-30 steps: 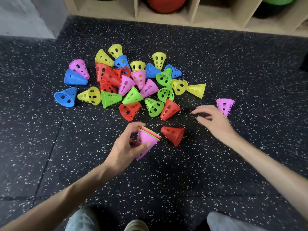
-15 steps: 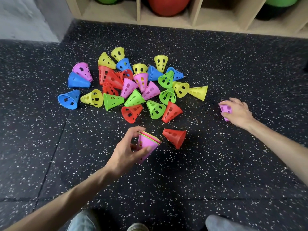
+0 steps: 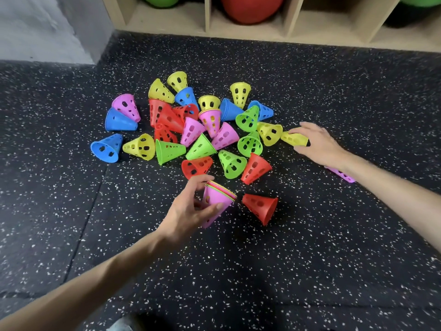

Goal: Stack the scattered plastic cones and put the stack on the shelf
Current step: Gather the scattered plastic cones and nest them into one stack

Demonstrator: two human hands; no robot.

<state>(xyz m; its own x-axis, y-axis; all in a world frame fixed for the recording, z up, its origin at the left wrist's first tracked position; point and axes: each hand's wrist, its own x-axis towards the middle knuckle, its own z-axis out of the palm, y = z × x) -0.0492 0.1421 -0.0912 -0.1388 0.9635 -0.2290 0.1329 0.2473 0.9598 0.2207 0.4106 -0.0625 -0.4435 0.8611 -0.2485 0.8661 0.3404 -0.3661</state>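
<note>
Black rubber flooring flecked with white point(image 3: 286, 259) runs up to a pale wooden cubby shelf point(image 3: 293, 22) along the far edge, with a big red ball point(image 3: 250, 8) and green balls in its bays. Between shelf and person lies a tangled heap of perforated plastic cones point(image 3: 191, 130) in yellow, blue, red, green and pink, most tipped on their sides. The left hand point(image 3: 188, 211) grips a nested stack with a pink outer cone point(image 3: 218, 203), tilted, just above the floor. A lone red cone point(image 3: 261, 207) lies right beside it. The right hand point(image 3: 317, 144), fingers spread, reaches over a yellow cone point(image 3: 294, 139) at the heap's right edge; it seems to touch it, though blur hides the grip. A pink cone point(image 3: 341, 174) pokes out beneath that wrist. Bare floor lies nearer the person.
</note>
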